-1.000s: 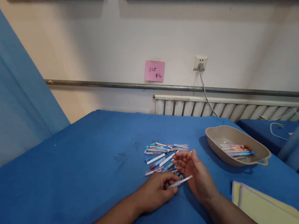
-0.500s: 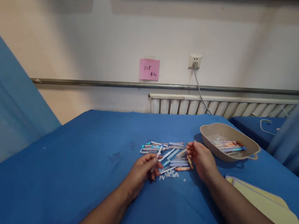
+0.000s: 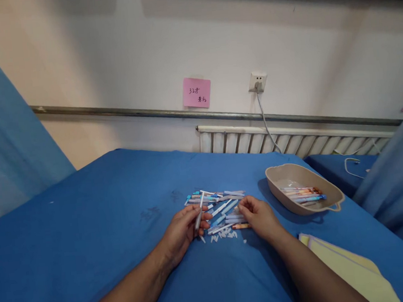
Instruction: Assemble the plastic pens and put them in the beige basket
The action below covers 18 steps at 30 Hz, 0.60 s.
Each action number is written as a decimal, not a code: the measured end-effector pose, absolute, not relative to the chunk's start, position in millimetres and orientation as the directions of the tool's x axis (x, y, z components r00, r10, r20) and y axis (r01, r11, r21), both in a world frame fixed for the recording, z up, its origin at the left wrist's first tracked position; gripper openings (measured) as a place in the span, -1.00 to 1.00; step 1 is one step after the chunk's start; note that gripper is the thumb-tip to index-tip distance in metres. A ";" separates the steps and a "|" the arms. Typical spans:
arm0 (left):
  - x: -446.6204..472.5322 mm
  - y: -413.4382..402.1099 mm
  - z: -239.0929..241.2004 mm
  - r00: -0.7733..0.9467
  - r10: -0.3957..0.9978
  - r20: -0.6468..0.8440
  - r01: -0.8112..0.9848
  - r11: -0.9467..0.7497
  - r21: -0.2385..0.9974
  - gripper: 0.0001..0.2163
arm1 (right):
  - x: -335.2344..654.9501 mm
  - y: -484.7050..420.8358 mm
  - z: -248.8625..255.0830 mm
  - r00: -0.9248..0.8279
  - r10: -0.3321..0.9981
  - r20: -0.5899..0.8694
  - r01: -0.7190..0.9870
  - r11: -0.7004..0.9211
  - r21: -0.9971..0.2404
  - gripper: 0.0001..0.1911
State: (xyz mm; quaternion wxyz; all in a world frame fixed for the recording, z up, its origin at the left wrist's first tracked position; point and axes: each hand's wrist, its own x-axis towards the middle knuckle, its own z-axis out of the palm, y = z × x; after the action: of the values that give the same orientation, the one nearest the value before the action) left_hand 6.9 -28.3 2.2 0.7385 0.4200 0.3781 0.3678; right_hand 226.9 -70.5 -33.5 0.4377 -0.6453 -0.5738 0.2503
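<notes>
In my left hand (image 3: 185,230) is a slim pen (image 3: 198,221), pinched between thumb and fingers, its white end slanting upward. Just past it, a pile of pens (image 3: 222,210) in white, light blue, lilac and orange lies loose on the blue cloth. My right hand (image 3: 260,215) is closed at the pile's right side, thumb and forefinger pressed together; what sits between them is hidden. Close to its wrist side lies an orange pen (image 3: 241,226). Small white pieces (image 3: 223,234), possibly caps or plugs, are scattered along the near edge of the pile.
A beige basin (image 3: 276,182) with several pens inside stands to the right. Nearer me, a folded yellow cloth (image 3: 349,267) lies beside my right forearm. Behind the blue-covered table (image 3: 99,235) are a radiator (image 3: 243,140), a metal rail and a plugged socket (image 3: 258,82).
My right hand has moved left and down to the pens, its fingers closing from a spread pose. The pen in my left hand has turned more upright. The view has shifted slightly.
</notes>
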 end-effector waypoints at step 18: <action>5.9 -24.9 0.5 0.373 0.892 -0.257 -0.299 0.378 0.876 -0.92 | 231.0 -88.6 -16.4 -0.135 0.984 0.121 0.841 0.178 -0.512 -0.85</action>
State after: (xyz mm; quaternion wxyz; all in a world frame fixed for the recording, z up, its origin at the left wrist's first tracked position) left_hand 5.9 -24.9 0.5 0.7344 0.3834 0.3866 0.4052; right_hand 231.0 -88.6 -16.4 0.2193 -0.6201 -0.7354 0.1629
